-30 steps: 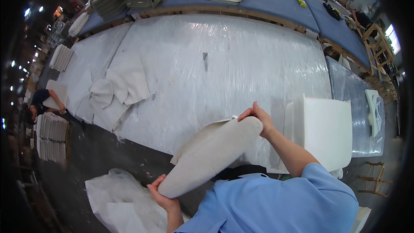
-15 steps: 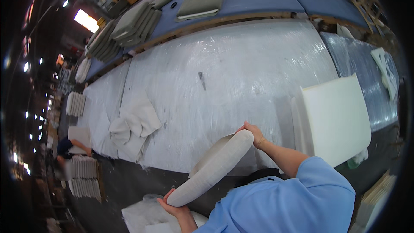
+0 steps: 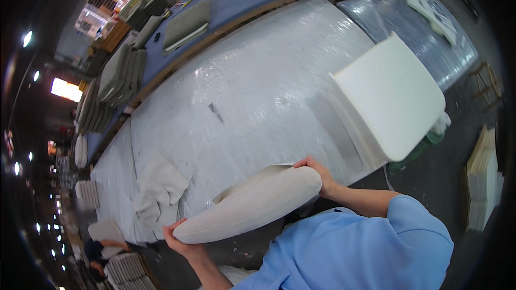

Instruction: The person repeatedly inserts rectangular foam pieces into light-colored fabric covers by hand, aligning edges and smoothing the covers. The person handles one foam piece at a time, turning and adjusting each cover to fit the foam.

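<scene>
Between my two hands I hold a pale beige seat cushion (image 3: 250, 207), tilted so its long rounded edge faces me. My left hand (image 3: 180, 240) grips its left end, fingers curled over the corner. At the other end my right hand (image 3: 317, 174) is closed around the far right corner. An open flap of beige fabric (image 3: 252, 178) shows along the cushion's far side. The cushion is over the near edge of the plastic-covered table (image 3: 252, 113). To the left on that table lies a crumpled beige cloth cover (image 3: 161, 188).
A stack of white foam sheets (image 3: 389, 96) stands at the table's right end. Grey-green cushions (image 3: 121, 78) are piled on the blue table (image 3: 242, 0) beyond. Another person (image 3: 99, 252) is at far left beside stacked cushions (image 3: 129, 271). White panels (image 3: 481, 182) stand at right.
My left hand and its end of the cushion have moved left and slightly up, so the cushion lies flatter across. The whole view has turned, shifting the tables.
</scene>
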Demonstrator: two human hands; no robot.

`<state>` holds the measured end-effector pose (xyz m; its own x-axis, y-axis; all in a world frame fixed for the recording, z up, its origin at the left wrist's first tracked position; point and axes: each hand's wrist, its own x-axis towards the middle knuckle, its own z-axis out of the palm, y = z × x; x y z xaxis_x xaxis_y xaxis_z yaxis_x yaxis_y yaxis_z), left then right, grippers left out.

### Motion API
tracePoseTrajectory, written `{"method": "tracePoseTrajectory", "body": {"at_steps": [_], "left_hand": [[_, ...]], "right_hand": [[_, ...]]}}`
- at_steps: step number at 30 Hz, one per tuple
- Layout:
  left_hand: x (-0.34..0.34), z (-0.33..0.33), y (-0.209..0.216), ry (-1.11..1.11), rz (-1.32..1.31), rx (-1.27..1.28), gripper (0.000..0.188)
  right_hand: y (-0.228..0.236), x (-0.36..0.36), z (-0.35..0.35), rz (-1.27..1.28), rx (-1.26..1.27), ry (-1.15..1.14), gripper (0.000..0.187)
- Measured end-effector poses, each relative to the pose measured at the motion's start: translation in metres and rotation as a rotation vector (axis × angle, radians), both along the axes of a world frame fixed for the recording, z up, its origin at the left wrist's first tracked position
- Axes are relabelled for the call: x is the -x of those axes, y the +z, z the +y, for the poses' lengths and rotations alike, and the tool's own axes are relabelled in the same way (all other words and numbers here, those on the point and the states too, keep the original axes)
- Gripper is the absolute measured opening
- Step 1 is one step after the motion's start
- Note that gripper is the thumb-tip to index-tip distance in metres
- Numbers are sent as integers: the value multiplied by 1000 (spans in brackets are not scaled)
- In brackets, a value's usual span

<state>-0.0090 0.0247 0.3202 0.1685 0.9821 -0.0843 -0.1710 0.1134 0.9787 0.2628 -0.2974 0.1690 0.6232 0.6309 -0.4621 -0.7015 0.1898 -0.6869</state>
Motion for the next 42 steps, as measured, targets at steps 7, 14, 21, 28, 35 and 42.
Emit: {"method": "tracePoseTrajectory", "body": {"at_steps": [7,14,21,28,35,42], "left_hand": [[-25,81,-27,-249,258,-234,45],[-73,52,-7,-917,720,-1228,31],[-128,-71,27,-1474,710,-1631,78],[-154,-140,29,-1678,1022,-1484,76],[-127,-132,39,-1751,1009,-1459,70],[-73,-115,36,-1821,783,-1569,66]], "right_hand": [[-33,95,14,-434,406,-188,48],[-78,133,-8,-290,708,-586,29],[-114,167,-24,-53,862,-201,49],[-130,162,15,70,821,-24,78],[-148,167,11,57,812,-43,58],[-146,220,9,108,786,-108,36]]}}
